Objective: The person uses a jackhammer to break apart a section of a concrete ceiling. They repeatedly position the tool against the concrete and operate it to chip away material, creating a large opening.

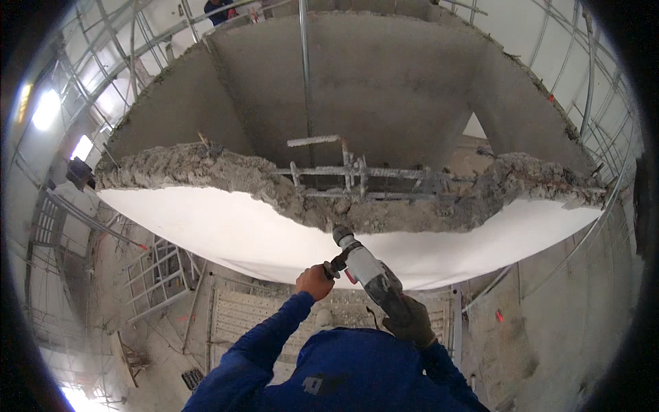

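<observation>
A grey and white rotary hammer (371, 273) is held up in front of my chest, its black chuck toward the broken top of a concrete wall (405, 216). Any bit beyond the chuck is hidden against the rubble. My left hand (315, 282) is closed around the black side handle. My right hand (410, 323), in a dark glove, wraps the rear grip. Bare rebar (391, 173), crusted with concrete, runs across the gap in the wall top. Below the jagged edge the wall's smooth white face (268, 240) curves toward me.
A perforated platform (240, 319) lies beneath me. Beyond the broken wall opens a deep concrete box (357, 75), with a metal pole (305, 62) rising through it. Scaffolding stands on both sides. A metal frame (159, 275) leans at lower left. Another person (218, 10) is at the far top.
</observation>
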`<act>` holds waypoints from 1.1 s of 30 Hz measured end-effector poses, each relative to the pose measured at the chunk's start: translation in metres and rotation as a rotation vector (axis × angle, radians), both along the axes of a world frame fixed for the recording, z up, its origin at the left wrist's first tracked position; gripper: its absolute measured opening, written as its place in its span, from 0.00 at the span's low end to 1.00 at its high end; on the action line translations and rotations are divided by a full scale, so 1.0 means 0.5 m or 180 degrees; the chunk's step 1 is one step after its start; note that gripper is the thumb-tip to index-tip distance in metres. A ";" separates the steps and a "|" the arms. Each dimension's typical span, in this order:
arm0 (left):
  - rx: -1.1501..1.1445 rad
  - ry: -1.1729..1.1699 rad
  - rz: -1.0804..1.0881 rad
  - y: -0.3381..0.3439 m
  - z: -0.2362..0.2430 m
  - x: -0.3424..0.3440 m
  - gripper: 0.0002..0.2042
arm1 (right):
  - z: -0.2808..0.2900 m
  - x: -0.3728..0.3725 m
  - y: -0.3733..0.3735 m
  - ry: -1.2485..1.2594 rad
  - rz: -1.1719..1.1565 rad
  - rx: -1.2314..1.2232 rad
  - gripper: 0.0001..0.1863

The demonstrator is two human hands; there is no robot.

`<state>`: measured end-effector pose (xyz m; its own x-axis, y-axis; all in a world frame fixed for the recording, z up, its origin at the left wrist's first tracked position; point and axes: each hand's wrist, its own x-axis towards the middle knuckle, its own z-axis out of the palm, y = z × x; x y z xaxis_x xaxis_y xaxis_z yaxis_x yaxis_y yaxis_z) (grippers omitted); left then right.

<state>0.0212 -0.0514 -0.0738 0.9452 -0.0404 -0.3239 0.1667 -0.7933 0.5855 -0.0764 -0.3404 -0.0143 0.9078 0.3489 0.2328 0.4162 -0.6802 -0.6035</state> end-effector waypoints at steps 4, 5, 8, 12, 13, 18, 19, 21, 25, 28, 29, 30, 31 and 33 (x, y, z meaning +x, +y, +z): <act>-0.0219 0.0092 -0.0311 0.032 -0.026 -0.110 0.15 | 0.113 -0.129 0.051 -0.0159 -0.0034 -0.0206 0.35; -0.0209 0.0328 -0.0465 0.005 0.019 -0.120 0.16 | 0.166 -0.154 0.060 -0.0062 -0.0186 -0.0475 0.35; -0.0756 0.0449 -0.0776 0.007 0.069 -0.147 0.15 | 0.186 -0.240 0.074 0.0049 -0.0455 0.0145 0.35; -0.0542 0.0440 -0.1028 0.032 0.071 -0.118 0.15 | 0.218 -0.234 0.148 0.0235 -0.1046 -0.0096 0.31; -0.0328 0.0461 -0.1025 0.040 0.061 -0.100 0.15 | 0.189 -0.216 0.152 0.0479 -0.1030 -0.0309 0.31; 0.0054 0.0239 -0.1276 0.086 0.017 0.026 0.15 | 0.045 -0.157 0.179 0.0478 -0.1257 0.0437 0.26; 0.0002 0.0114 -0.1247 0.088 0.020 0.041 0.15 | 0.026 -0.155 0.180 0.0509 -0.1329 0.0436 0.26; 0.0073 0.0391 -0.1213 0.093 0.056 0.046 0.14 | 0.008 -0.159 0.188 0.0565 -0.1524 0.0461 0.24; 0.0319 0.0269 -0.1335 0.109 0.055 0.037 0.14 | 0.019 -0.160 0.227 0.0999 -0.1617 0.1264 0.24; 0.0401 0.0122 -0.1334 0.115 0.046 0.056 0.13 | 0.011 -0.142 0.246 0.0784 -0.1592 0.1229 0.19; 0.0411 0.0069 -0.1329 0.119 0.045 0.057 0.13 | 0.018 -0.142 0.249 0.0855 -0.1634 0.1276 0.19; 0.0423 0.0017 -0.1327 0.121 0.043 0.056 0.13 | 0.020 -0.142 0.250 0.0928 -0.1678 0.1323 0.20; 0.0431 0.0101 -0.1252 0.121 0.032 0.054 0.13 | 0.018 -0.142 0.250 0.1006 -0.1687 0.1292 0.20; 0.0415 0.0189 -0.1068 0.111 0.017 0.064 0.13 | 0.014 -0.124 0.238 0.1084 -0.1666 0.1201 0.21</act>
<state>0.0531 0.0042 -0.0655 0.8658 -0.2998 -0.4007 -0.0848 -0.8770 0.4729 -0.1382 -0.2212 -0.0076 0.9772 -0.1989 -0.0737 -0.1593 -0.4589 -0.8741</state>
